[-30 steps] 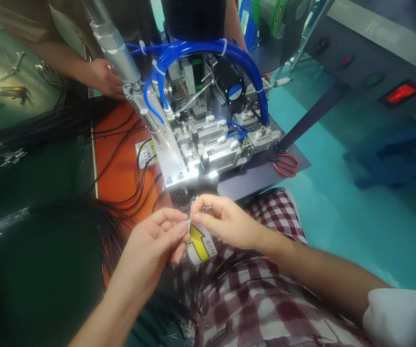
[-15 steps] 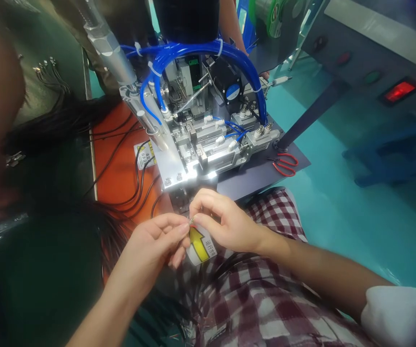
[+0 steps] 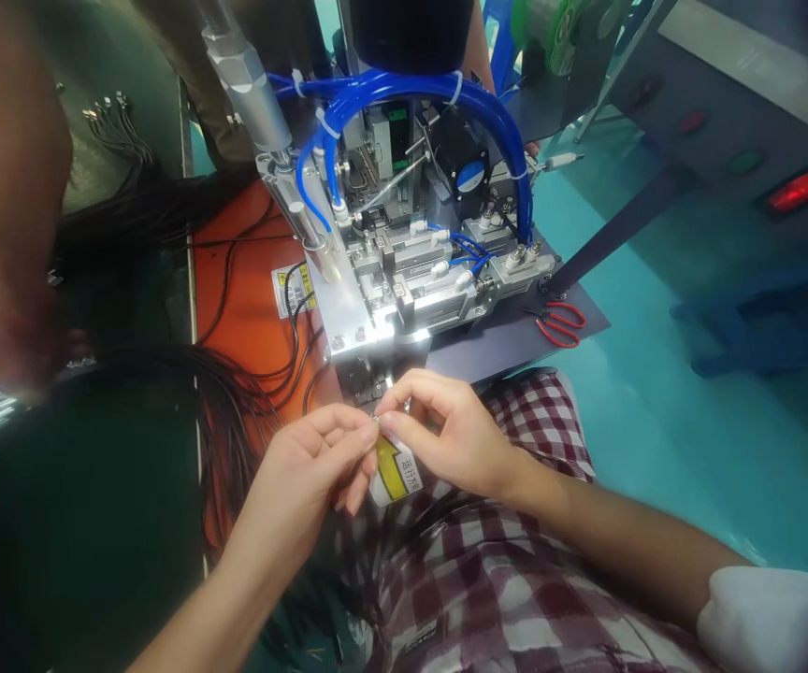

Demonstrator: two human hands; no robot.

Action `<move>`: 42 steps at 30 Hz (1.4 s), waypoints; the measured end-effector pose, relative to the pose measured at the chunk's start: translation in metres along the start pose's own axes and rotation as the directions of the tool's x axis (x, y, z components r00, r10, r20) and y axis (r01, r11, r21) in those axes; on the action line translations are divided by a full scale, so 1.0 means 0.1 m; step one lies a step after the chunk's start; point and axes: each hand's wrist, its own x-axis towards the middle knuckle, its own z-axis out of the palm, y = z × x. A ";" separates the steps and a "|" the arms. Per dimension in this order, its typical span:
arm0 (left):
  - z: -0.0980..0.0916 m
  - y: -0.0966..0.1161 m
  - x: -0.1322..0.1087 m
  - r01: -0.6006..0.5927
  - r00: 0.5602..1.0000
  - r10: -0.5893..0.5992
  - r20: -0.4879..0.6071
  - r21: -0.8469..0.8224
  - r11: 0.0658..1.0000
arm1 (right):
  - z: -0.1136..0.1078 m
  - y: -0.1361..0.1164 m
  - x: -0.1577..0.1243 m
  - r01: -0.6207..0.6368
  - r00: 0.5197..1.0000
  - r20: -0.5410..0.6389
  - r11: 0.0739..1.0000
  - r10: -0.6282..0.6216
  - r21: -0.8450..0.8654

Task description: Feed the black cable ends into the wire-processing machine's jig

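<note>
My left hand is closed, with thumb and forefinger pinching some tiny, thin wires. From the other side, my right hand pinches at the same wires, its thumb and forefinger pressed together almost against the left fingertips. The wires are too small to make out in detail. Just beyond the fingers stands a metal machine with blue air tubes arching over it. Below the fingertips shows a label with a yellow arrow.
Red-handled cutters lie on the machine's grey base plate at the right. Black cables bunch over the orange surface at left. Another person's blurred head and hand fill the left edge. A control box stands at right.
The whole view has shifted, so the machine sits slightly further right and lower in places. Both hands stay pinched together at the wires, with only small finger movement.
</note>
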 end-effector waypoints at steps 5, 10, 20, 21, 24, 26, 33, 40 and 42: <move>0.03 0.03 -0.03 0.000 1.000 0.000 0.011 -0.054 0.999 | 0.03 0.01 -0.02 -0.140 0.990 0.027 0.984 0.138 0.107; 0.06 0.03 -0.04 -0.014 1.000 0.014 0.002 -0.109 0.994 | 0.05 0.06 -0.07 -0.241 0.971 0.054 0.952 0.235 0.188; 0.09 0.01 -0.04 -0.081 0.996 0.077 -0.043 -0.105 0.991 | 0.11 0.05 -0.12 -0.165 0.986 -0.007 0.986 0.165 0.009; 0.09 0.00 -0.04 -0.087 0.996 0.083 -0.037 -0.101 0.991 | 0.10 0.04 -0.12 -0.161 0.987 -0.006 0.987 0.161 -0.005; 0.12 -0.06 -0.04 -0.113 0.994 0.112 -0.020 -0.084 0.990 | 0.08 0.02 -0.14 -0.134 0.991 -0.030 0.989 0.132 -0.064; 0.15 -0.08 -0.07 -0.161 0.987 0.161 -0.011 0.040 0.986 | 0.08 0.01 -0.15 -0.125 0.992 -0.028 0.991 0.124 -0.048; -0.72 0.45 -0.05 -0.072 0.758 0.567 -0.323 0.822 0.565 | 0.09 0.02 -0.17 -0.185 0.982 0.058 0.980 0.180 0.075; -2.28 0.57 -0.03 0.522 0.555 0.522 -0.647 0.760 0.386 | 0.05 0.02 -0.23 -0.263 0.956 0.163 0.960 0.245 0.099; -2.41 0.50 -0.05 0.568 0.566 0.513 -0.646 0.756 0.326 | 0.05 0.05 -0.24 -0.291 0.946 0.184 0.950 0.268 0.111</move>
